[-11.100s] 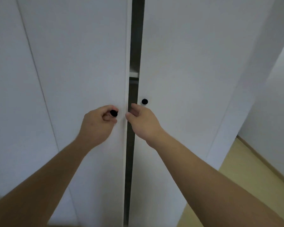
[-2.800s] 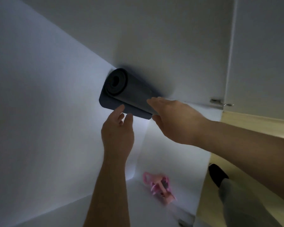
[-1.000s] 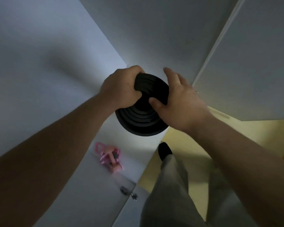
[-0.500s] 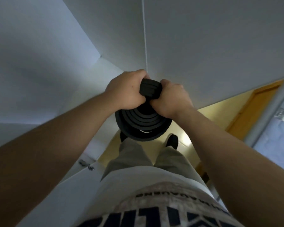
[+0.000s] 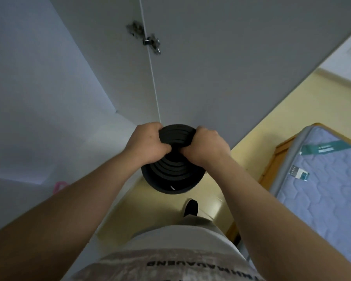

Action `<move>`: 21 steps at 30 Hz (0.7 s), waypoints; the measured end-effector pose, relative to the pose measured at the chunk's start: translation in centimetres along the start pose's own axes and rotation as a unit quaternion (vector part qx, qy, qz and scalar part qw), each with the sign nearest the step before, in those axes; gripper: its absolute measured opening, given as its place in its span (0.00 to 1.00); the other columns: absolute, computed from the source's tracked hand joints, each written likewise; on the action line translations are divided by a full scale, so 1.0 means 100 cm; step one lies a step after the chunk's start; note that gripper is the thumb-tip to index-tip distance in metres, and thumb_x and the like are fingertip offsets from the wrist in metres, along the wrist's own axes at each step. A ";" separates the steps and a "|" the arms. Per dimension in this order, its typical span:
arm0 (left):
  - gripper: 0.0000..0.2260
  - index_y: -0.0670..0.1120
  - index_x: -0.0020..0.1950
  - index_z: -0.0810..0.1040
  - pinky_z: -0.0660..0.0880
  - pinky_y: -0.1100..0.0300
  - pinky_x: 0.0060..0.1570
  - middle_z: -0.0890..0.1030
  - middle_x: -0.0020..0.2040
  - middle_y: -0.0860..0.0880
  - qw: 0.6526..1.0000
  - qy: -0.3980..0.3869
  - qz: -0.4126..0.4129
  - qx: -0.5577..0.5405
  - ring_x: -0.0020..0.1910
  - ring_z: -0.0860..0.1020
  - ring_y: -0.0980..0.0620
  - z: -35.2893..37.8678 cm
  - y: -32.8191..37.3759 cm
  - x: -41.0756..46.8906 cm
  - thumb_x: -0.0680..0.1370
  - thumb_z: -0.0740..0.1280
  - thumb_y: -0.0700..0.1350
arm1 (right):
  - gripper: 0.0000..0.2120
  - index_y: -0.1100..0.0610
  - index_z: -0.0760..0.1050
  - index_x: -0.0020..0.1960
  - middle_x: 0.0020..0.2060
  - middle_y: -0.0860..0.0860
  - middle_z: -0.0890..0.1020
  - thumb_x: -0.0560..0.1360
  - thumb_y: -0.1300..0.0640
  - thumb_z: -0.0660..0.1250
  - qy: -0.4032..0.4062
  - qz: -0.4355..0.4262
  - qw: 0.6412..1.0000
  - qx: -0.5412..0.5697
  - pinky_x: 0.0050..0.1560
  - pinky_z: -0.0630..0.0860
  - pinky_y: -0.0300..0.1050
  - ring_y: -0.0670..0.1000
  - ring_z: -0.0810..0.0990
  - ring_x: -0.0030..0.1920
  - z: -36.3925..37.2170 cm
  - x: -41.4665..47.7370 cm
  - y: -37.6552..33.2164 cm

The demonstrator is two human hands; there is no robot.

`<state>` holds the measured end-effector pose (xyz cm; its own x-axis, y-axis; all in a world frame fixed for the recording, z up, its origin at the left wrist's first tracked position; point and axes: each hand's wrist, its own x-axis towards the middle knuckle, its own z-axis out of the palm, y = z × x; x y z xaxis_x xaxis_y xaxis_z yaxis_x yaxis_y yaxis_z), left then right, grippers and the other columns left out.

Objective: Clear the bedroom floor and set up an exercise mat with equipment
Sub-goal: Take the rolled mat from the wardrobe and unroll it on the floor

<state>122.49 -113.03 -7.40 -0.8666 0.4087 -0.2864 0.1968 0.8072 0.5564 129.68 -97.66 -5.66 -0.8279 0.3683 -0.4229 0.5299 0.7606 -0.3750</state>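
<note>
Yellow floor (image 5: 257,151), wardrobe door (image 5: 231,67) close ahead, mattress (image 5: 322,189) right of rolled mat (image 5: 170,177).

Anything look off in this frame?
Yes: the rolled mat, gripped at its top by the left hand and right hand, looks telescoped, its coils stepped into rings rather than flush. Nothing else stands out.

We see a yellow floor (image 5: 282,110) bearing one black-socked foot (image 5: 190,207) and a wooden bed frame (image 5: 271,165), which carries a quilted mattress (image 5: 322,203).
</note>
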 end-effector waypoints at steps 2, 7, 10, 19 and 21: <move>0.11 0.49 0.48 0.81 0.73 0.64 0.33 0.81 0.41 0.52 0.999 -0.012 0.032 -0.001 0.39 0.79 0.55 -0.002 0.008 -0.010 0.68 0.76 0.45 | 0.22 0.53 0.63 0.61 0.53 0.54 0.76 0.74 0.50 0.70 0.011 -0.035 0.997 -0.065 0.41 0.72 0.51 0.58 0.79 0.47 -0.007 -0.012 -0.004; 0.10 0.51 0.45 0.83 0.78 0.58 0.38 0.83 0.39 0.52 0.997 -0.030 0.076 0.010 0.39 0.81 0.53 -0.017 0.008 -0.024 0.66 0.75 0.43 | 0.19 0.49 0.67 0.60 0.48 0.50 0.77 0.73 0.53 0.71 -0.024 -0.096 0.992 -0.075 0.34 0.69 0.44 0.52 0.78 0.42 -0.009 -0.022 -0.017; 0.13 0.51 0.48 0.84 0.80 0.52 0.43 0.84 0.41 0.52 0.998 -0.029 0.054 0.010 0.41 0.81 0.53 -0.027 -0.003 -0.036 0.65 0.76 0.42 | 0.09 0.49 0.67 0.45 0.38 0.48 0.74 0.73 0.55 0.68 -0.039 -0.127 0.989 -0.068 0.34 0.71 0.44 0.52 0.77 0.37 -0.004 -0.023 -0.028; 0.22 0.57 0.62 0.79 0.77 0.56 0.57 0.82 0.54 0.60 0.987 0.112 -0.094 -0.073 0.52 0.79 0.60 -0.045 -0.042 -0.104 0.70 0.76 0.46 | 0.07 0.54 0.72 0.48 0.43 0.53 0.78 0.70 0.55 0.65 -0.103 -0.299 0.941 -0.124 0.44 0.80 0.49 0.57 0.79 0.43 0.014 -0.018 -0.091; 0.26 0.55 0.67 0.77 0.73 0.59 0.62 0.81 0.60 0.58 0.972 0.160 -0.154 -0.076 0.57 0.78 0.58 -0.051 -0.045 -0.132 0.70 0.77 0.50 | 0.06 0.53 0.71 0.47 0.40 0.51 0.76 0.70 0.55 0.65 -0.125 -0.355 0.915 -0.143 0.41 0.76 0.46 0.56 0.77 0.41 0.017 -0.026 -0.109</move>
<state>130.70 -124.24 -2.18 -0.9768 -0.0162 -0.2137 -0.1441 0.7876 0.5991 126.36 -107.82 -1.93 -0.8579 -0.3798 -0.3460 -0.2243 0.8827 -0.4130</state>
